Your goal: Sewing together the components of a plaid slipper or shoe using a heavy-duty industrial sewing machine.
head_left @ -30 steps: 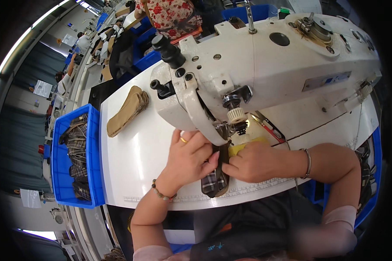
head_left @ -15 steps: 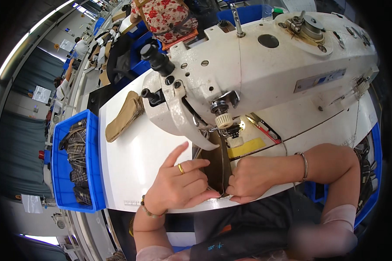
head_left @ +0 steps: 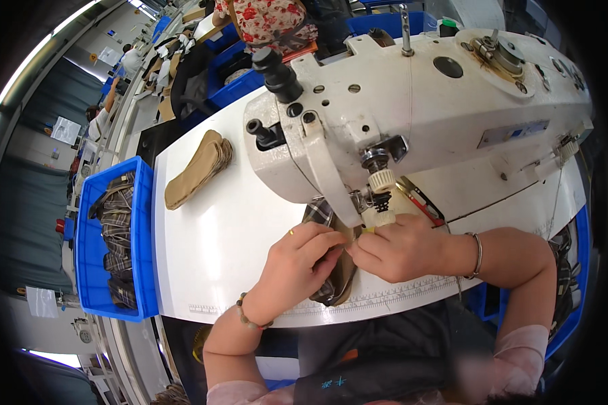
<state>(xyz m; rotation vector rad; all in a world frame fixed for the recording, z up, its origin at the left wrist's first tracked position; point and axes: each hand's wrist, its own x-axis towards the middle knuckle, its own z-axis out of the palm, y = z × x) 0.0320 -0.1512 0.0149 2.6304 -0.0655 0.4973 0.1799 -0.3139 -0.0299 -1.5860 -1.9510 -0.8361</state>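
A white sewing machine [head_left: 431, 111] stands over a plaid and brown fabric piece [head_left: 338, 283], which lies below its needle area. My left hand [head_left: 299, 266], on the piece's left, has its fingers closed on it, pinching near the middle seam. My right hand [head_left: 398, 251] is at the piece's right with fingers curled on its edge, close to the left fingertips, which partly hide that seam. A red-handled cutting tool [head_left: 422, 201] lies on the machine bed behind my right hand. A yellow patch on the bed is mostly hidden by that hand.
A blue bin [head_left: 138, 239] of plaid fabric pieces stands left of the white table [head_left: 209, 256], another bin [head_left: 574, 297] at the right. A stack of brown cut pieces [head_left: 192, 175] lies back left. Co-workers [head_left: 270, 27] sit behind and along the row at left.
Half a second ago my left index finger was raised and brown fabric lay open; now that hand is farther up, fingers closed on the piece, and plaid shows again. My right hand has shifted slightly upward.
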